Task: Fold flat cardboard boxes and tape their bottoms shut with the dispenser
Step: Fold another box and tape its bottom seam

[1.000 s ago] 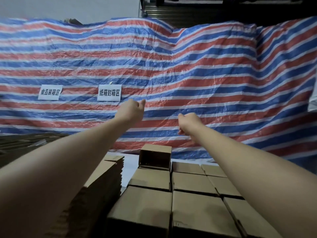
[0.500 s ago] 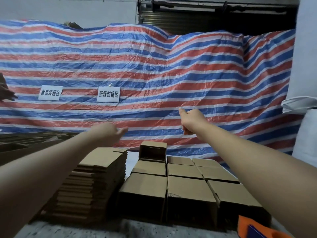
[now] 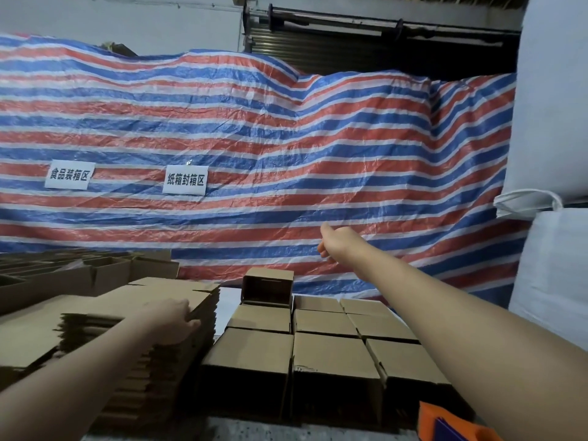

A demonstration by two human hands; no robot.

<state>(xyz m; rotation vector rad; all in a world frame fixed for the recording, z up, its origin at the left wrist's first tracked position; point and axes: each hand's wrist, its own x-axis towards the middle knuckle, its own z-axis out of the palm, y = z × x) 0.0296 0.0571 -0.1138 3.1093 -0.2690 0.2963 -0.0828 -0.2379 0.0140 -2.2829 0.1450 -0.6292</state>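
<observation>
A tall stack of flat cardboard boxes (image 3: 159, 300) stands at the left. My left hand (image 3: 173, 323) lies on top of it, fingers curled over the right edge of the top flat box. My right hand (image 3: 337, 243) hangs in the air in front of the striped tarp, fingers curled in with the thumb sticking up, holding nothing. Rows of folded boxes (image 3: 254, 354) fill the middle, and one box (image 3: 267, 286) at the back lies on its side with its opening toward me. The orange tape dispenser (image 3: 445, 424) shows at the bottom right, partly cut off.
A red, white and blue striped tarp (image 3: 286, 154) with two white labels (image 3: 186, 179) closes off the back. Large white sacks (image 3: 553, 249) stand at the right. More open cardboard boxes (image 3: 63, 275) crowd the far left.
My left hand has dropped from the air onto the stack of flat boxes. My right hand stays raised, and the view has tilted down so the dispenser shows.
</observation>
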